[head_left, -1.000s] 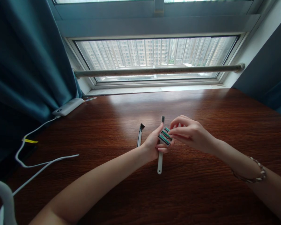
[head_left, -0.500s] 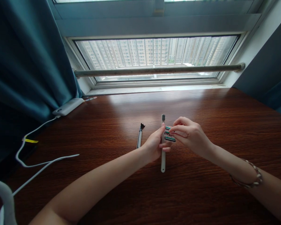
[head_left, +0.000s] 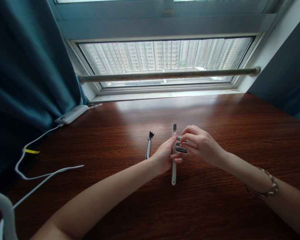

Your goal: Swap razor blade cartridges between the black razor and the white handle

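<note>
Head view: over a wooden table (head_left: pixel 215 206), the left hand (head_left: pixel 165 155) grips a blade tray (head_left: pixel 181 145) while the right hand (head_left: pixel 200 145) pinches at it; a toothbrush (head_left: pixel 174 166) lies beneath, a razor handle (head_left: pixel 148 146) just left.

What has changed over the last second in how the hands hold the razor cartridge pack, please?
The cartridge pack has turned from slanted to nearly level and its face shows less. The right hand has closed in over it, fingertips on top. The left hand still grips its side. The toothbrush, razor handle, power bank and cable lie as before on the table.
</note>
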{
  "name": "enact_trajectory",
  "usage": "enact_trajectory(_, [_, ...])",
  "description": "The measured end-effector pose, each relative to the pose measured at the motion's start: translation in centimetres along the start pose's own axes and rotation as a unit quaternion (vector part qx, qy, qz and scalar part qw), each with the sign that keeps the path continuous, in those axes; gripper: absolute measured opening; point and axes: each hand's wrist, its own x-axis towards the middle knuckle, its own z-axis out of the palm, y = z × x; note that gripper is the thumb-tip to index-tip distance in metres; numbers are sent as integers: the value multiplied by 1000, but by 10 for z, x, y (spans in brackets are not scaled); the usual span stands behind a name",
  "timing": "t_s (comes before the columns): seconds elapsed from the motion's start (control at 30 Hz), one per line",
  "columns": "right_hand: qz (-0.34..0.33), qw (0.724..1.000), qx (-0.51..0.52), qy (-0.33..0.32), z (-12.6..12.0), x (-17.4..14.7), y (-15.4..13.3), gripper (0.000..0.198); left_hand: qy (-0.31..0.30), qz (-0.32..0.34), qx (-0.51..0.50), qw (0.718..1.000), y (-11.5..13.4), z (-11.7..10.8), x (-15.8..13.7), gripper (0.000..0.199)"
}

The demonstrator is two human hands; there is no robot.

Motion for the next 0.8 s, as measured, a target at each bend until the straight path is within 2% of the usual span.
enact_trajectory(0.27, [-7,1000,8,-25,2,0,0,8,-4,-4,-9,1000,1,0,-1,27])
enact_trajectory(0.37, [1,1000,13,-12,0,1,-2,6,0,-9,-13,1000,3,0,0,28])
enact_trajectory(0.43, [30,999,35,7,-5,2,-2,3,12,-7,-8,1000,4,0,1,31])
enact_trajectory(0.53, [120,990,75,9,-13,4,5,5,68,29,6,997,7,-2,5,38])
enact_trajectory(0.6, [186,977,90,-46,-14,4,14,6,109,59,4,992,8,-4,7,38])
enact_trajectory(0.67, [237,956,105,-138,-10,3,24,6,128,76,-2,989,9,-5,7,37])
enact_trajectory(0.73, [254,935,122,-215,-3,1,31,5,121,81,-1,989,9,-5,7,37])
enact_trajectory(0.8, [245,925,137,-254,4,-1,35,5,107,85,2,991,10,-4,5,38])
